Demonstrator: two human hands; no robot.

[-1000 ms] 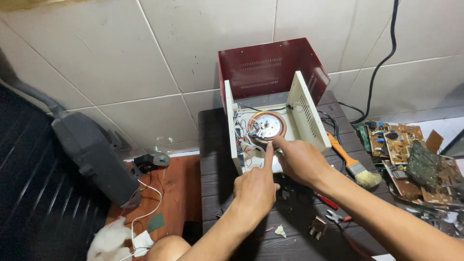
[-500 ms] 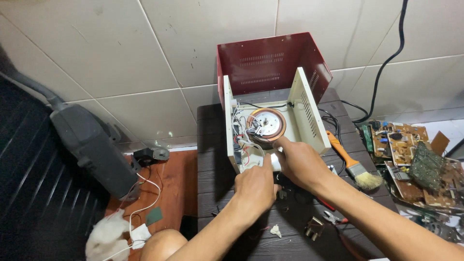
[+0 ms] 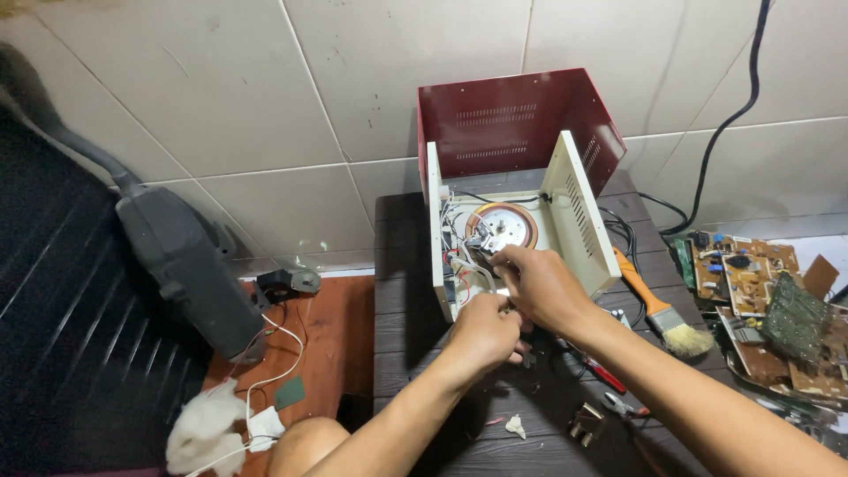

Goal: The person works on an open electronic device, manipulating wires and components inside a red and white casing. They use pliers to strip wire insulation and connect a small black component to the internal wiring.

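Dark table (image 3: 415, 353): open casing (image 3: 579, 208) holds coil (image 3: 503, 223), wires (image 3: 464, 265).

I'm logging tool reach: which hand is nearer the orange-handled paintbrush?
Right. The right hand is inside the open cream case, just left of the paintbrush. The left hand sits further left, at the case's front edge.

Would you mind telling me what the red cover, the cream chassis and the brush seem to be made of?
Red cover: likely painted sheet metal, thin folded walls with punched vent slots. Cream chassis: probably the same, matte painted, slotted side. Brush: glossy orange handle, plastic or lacquered wood, with pale bristles.
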